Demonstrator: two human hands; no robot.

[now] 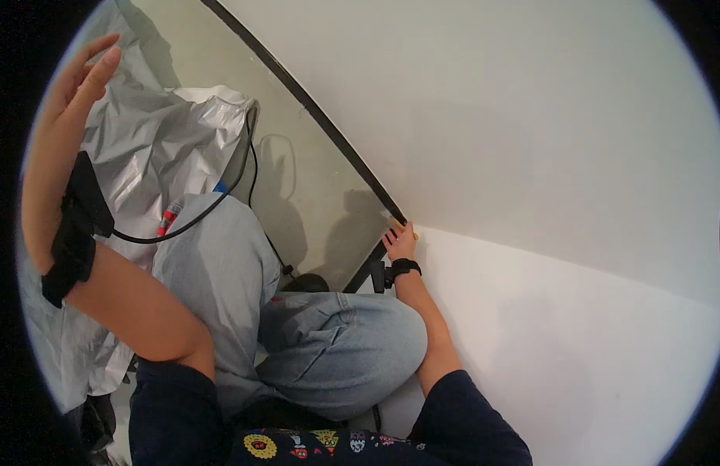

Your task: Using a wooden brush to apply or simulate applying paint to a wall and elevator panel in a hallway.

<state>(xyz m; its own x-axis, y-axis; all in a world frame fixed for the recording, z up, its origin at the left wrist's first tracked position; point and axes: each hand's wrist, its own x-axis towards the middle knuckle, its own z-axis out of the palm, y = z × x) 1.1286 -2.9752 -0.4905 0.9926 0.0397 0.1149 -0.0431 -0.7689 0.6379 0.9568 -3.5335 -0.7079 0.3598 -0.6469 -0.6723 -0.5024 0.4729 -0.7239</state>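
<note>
My right hand reaches down to the floor corner where two white walls meet. A small yellowish-tan piece, too small to identify, shows at both sides of its fingers, pinched against the end of the black baseboard strip. On that wrist sits a black strap with a small device. My left hand is raised at the far left over a crumpled silver sheet, thumb and fingers apart, with nothing visible in it. A black strapped device is on the left forearm, and a black cable runs from it.
White walls rise close on the right and ahead. The grey-green floor lies between the silver sheet and the baseboard. A red-and-grey tube-like item rests by my bent knee. A thin black cord trails across the floor.
</note>
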